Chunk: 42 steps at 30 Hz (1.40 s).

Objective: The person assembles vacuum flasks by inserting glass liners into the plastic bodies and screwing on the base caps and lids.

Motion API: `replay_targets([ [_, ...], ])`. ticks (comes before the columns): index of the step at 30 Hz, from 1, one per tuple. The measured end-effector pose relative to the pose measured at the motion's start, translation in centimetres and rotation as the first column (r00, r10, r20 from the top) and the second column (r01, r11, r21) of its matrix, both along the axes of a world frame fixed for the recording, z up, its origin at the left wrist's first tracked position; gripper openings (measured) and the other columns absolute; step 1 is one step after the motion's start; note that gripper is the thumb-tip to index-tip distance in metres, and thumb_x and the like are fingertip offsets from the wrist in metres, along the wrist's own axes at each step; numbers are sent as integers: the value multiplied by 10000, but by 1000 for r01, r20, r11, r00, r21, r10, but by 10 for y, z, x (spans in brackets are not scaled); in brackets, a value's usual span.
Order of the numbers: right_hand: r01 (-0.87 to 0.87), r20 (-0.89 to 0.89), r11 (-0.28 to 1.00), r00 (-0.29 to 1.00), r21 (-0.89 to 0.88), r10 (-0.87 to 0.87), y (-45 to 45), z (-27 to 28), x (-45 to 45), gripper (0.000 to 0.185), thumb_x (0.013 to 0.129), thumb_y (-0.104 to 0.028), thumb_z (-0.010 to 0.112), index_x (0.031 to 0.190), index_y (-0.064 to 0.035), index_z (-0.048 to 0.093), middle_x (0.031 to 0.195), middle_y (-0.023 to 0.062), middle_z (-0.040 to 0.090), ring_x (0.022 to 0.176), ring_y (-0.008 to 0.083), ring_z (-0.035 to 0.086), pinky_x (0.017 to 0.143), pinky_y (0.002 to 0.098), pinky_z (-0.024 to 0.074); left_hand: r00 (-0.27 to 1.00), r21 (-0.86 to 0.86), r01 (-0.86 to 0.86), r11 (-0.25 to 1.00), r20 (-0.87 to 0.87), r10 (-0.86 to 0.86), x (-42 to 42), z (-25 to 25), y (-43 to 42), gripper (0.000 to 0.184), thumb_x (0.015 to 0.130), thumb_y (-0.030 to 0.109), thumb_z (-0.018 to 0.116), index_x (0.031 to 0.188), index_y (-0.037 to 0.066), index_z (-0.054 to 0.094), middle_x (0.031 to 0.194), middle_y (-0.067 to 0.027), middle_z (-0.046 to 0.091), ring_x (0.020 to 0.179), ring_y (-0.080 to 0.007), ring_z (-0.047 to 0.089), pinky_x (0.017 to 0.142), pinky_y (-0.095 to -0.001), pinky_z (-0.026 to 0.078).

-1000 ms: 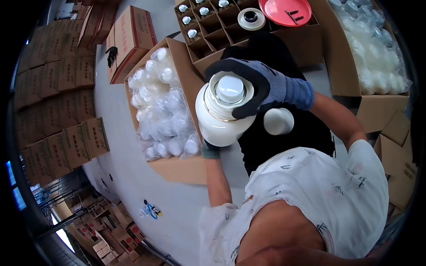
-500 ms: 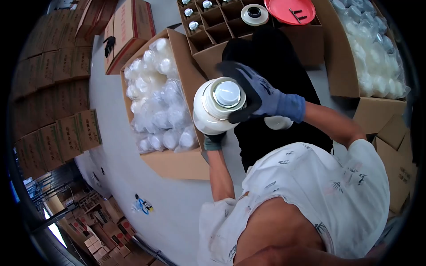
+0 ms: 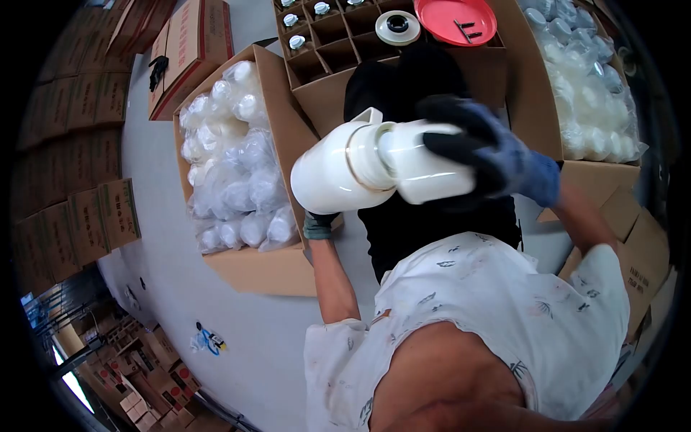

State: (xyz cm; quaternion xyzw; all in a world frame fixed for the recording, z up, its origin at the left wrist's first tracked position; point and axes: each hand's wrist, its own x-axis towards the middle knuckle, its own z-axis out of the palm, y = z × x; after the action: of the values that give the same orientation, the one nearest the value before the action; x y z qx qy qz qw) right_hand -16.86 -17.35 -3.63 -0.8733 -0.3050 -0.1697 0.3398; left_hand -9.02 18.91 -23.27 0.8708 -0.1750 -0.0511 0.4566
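Observation:
A white flask point(image 3: 338, 169) with a side handle lies tilted in front of me, its neck pointing right. My left hand point(image 3: 320, 223), in a dark glove with a green cuff, is under the flask body and mostly hidden by it. In my right hand point(image 3: 489, 155), gloved in blue and black, is a white cup point(image 3: 432, 164), its fingers wrapped round the far end. The cup's open end is at the flask's neck, over the white stopper. Black trouser legs point(image 3: 439, 223) are beneath.
An open carton point(image 3: 266, 266) of plastic-wrapped white items stands at left. Ahead, a divided carton point(image 3: 461, 79) bears a red plate point(image 3: 450, 18) with small dark pieces and a tape roll point(image 3: 397, 27). Another open carton point(image 3: 536, 108) is at right. Stacked boxes point(image 3: 68, 223) stand far left.
The flask has tipped from facing me to pointing right. My right hand has moved right from the flask's neck and now has the white cup, earlier on the lap.

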Motion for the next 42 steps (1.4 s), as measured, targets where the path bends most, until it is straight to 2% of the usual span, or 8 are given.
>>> replay_targets([
  [11,168,-440,979,892,118,-100,-16,-50,6,770,807,-299,719,1409,-24,326,1219,138,577,1124,223,556,989,360,417,995,-22,13,1000,102,-11,34,77,-34,350,776,381,634,951,79,632,862,-120,645,770,-272,622,730,-386,496],
  [14,548,-855,658,383,516,351,-2,-70,-6,566,838,-359,686,1275,-44,514,1071,109,643,943,196,609,891,366,480,967,203,109,973,204,-151,63,147,-64,351,778,396,626,926,78,646,833,-120,655,742,-273,632,712,-386,503],
  [17,6,-788,999,615,-38,-33,-47,-77,22,398,860,-373,652,1064,-32,636,921,127,668,759,211,643,811,351,489,890,660,201,724,186,-416,82,210,-111,356,780,410,618,902,78,661,805,-120,666,715,-273,641,694,-387,509],
  [21,432,-380,902,832,-12,-404,-79,-80,150,359,851,-338,655,1062,-49,629,840,146,663,729,259,646,682,349,507,696,879,408,248,-123,-707,87,181,-182,369,783,429,608,869,78,680,766,-119,679,678,-274,653,671,-388,518],
  [28,240,-153,508,774,-827,-614,-113,-318,346,806,767,-297,639,1476,-264,257,1480,231,281,1372,401,272,1102,536,217,680,458,693,557,-157,-716,107,176,-177,336,766,325,692,942,41,659,802,-155,650,748,-317,646,696,-391,515],
  [33,342,-282,907,870,-246,-405,-73,-213,325,765,662,-260,744,1359,-187,439,1186,257,480,1114,440,493,949,443,435,992,-369,5,929,118,42,153,141,-171,548,801,238,735,1261,41,511,1198,-142,572,1037,-287,608,844,-382,512],
  [38,234,41,954,968,189,-246,-14,-66,245,616,826,-218,653,1372,-108,390,1210,253,467,993,427,583,807,435,516,878,-798,-44,601,-319,-358,168,172,-205,527,920,271,613,1364,71,409,1298,-107,493,1114,-238,552,920,-368,493],
  [42,366,-397,180,693,913,602,-12,-66,235,435,917,-282,553,1299,-89,472,1137,109,627,1034,231,616,843,375,530,908,-308,278,910,393,-144,142,190,-226,613,767,231,742,1325,137,508,1358,-91,491,1249,-295,457,1003,-425,413],
])
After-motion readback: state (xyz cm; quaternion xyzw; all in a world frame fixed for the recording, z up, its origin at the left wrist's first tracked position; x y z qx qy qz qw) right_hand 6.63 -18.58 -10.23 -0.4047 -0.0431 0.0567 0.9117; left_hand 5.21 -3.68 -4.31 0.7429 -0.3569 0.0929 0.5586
